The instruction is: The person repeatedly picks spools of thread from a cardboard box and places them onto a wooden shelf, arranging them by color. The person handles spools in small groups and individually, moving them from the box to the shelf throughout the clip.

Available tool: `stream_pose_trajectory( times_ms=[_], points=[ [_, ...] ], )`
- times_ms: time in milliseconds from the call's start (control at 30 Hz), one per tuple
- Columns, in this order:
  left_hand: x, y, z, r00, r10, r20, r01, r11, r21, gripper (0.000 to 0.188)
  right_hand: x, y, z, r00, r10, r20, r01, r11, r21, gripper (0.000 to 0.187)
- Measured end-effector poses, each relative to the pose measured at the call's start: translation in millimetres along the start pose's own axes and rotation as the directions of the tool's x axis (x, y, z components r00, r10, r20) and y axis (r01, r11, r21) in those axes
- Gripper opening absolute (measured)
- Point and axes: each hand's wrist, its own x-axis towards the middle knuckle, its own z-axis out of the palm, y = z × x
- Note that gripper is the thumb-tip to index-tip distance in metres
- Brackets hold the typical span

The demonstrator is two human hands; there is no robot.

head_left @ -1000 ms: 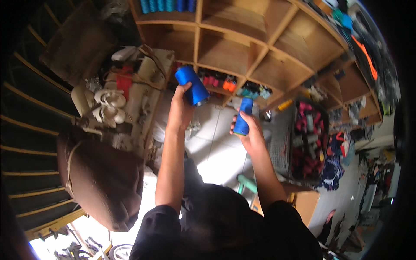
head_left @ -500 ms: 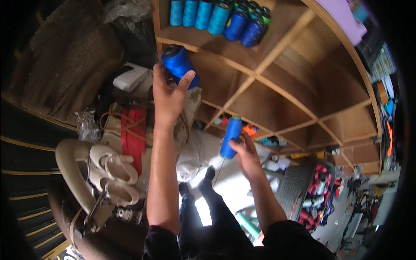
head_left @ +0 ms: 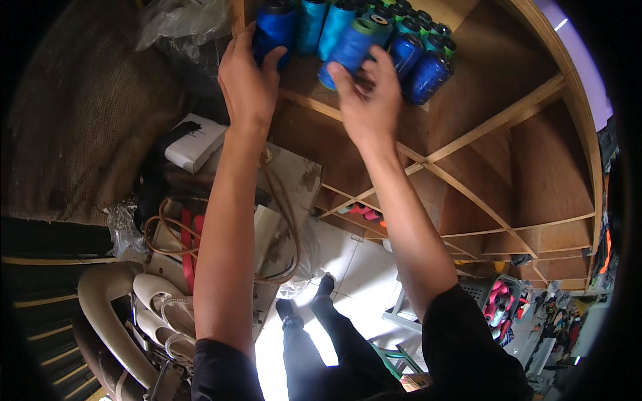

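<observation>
My left hand (head_left: pixel 249 87) is closed round a large dark blue thread spool (head_left: pixel 275 30) at the left end of the top shelf compartment. Its thumb presses the spool's right side, and the far fingers are partly hidden. My right hand (head_left: pixel 370 100), slightly blurred, grips a slimmer blue thread spool (head_left: pixel 349 52) with a green end, tilted in front of the stored row. Behind and beside it stand turquoise spools (head_left: pixel 311 27) and, farther right, dark blue spools (head_left: pixel 428 77). Several more spools with dark and green tops fill the back of that compartment.
A wooden shelf (head_left: pixel 461 140) divided into compartments spans the upper right. Left of it, a worn table (head_left: pixel 301 175) bears a white box (head_left: pixel 194 144) and a brown cord (head_left: pixel 294 257). Pale shoes (head_left: pixel 157 321) lie lower left. A dark crate (head_left: pixel 478 291) with pink spools stands lower right.
Both hands, each with its blue spool, have moved up to the top compartment. The right hand rose most, from low beside the shelf to the spool row.
</observation>
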Motion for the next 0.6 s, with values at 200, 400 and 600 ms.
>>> stream_pose_trajectory(
  times_ms=[200,400,600],
  points=[
    [-12.7,-0.2,-0.7,0.997,-0.059,-0.054,0.055,0.995,-0.077,0.048,21.6,24.7,57.4,0.999,-0.046,-0.002,0.046,0.995,-0.089,0.054],
    [-18.6,-14.7,-8.9,0.998,-0.061,0.014,0.062,0.990,-0.127,0.049,15.2,25.2,59.5,0.994,-0.101,0.044,0.108,0.971,-0.212,0.055],
    [-22.6,-16.8,-8.1,0.996,-0.087,-0.012,0.086,0.992,-0.091,0.044,13.8,25.2,66.6,0.981,-0.195,-0.011,0.183,0.938,-0.294,0.060]
  ],
)
